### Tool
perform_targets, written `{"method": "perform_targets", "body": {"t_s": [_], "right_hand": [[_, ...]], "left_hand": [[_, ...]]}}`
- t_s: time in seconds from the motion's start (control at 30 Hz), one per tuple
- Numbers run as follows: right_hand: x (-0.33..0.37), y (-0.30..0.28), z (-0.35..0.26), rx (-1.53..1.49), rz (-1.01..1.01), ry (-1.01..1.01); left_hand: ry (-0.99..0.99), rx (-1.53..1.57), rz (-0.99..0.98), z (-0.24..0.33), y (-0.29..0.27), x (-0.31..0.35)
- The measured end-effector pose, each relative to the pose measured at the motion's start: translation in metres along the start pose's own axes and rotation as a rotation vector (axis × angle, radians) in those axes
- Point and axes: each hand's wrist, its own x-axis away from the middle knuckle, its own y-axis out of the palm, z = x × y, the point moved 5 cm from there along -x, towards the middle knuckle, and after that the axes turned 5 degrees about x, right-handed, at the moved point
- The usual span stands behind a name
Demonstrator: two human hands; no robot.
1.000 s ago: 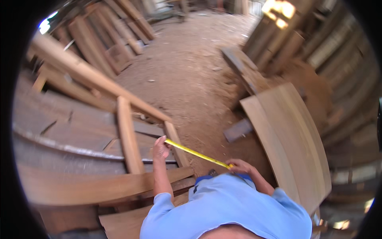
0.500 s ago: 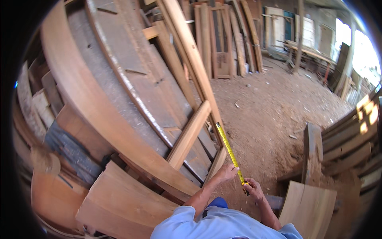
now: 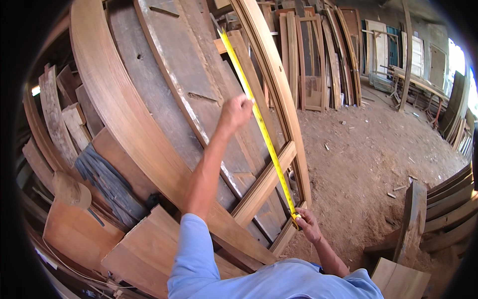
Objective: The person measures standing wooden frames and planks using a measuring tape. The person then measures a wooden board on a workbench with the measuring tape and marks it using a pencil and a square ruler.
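A yellow tape measure (image 3: 272, 153) is pulled out long over a wooden frame (image 3: 280, 172) that lies on large boards. Its case sits in my right hand (image 3: 308, 225), closed around it by the frame's near corner. Farther up, my left hand (image 3: 236, 114) pinches the blade between thumb and fingers, arm stretched forward. The blade's free end reaches beyond that hand toward the far boards. From here the blade crosses above the frame's crosspiece (image 3: 261, 187); whether it touches the wood I cannot tell.
A long curved plank (image 3: 130, 134) runs along my left. Dark cloth (image 3: 112, 184) and a brown hat (image 3: 72, 190) lie beyond it. On the right stands a wooden post (image 3: 412, 219) beside stacked timber (image 3: 450, 209). Door frames (image 3: 312, 65) lean at the back; the dirt floor (image 3: 356, 149) holds scraps.
My left hand has moved forward and left along with the tape, and much more blade is out. The tape has swung from above the floor to over the frame. My view has shifted left.
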Motion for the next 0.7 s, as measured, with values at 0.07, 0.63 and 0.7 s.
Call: {"method": "perform_targets", "body": {"t_s": [0.07, 0.63, 0.7], "right_hand": [[-0.004, -0.001, 0.017, 0.005, -0.010, 0.026], [-0.183, 0.014, -0.059, -0.113, -0.108, -0.097], [-0.212, 0.006, -0.074, -0.109, -0.130, -0.112]], "left_hand": [[0.015, -0.072, 0.040, 0.012, -0.027, -0.026], [0.041, -0.258, 0.051, -0.011, 0.024, -0.113], [0.048, -0.261, 0.090, -0.018, 0.030, -0.142]]}}
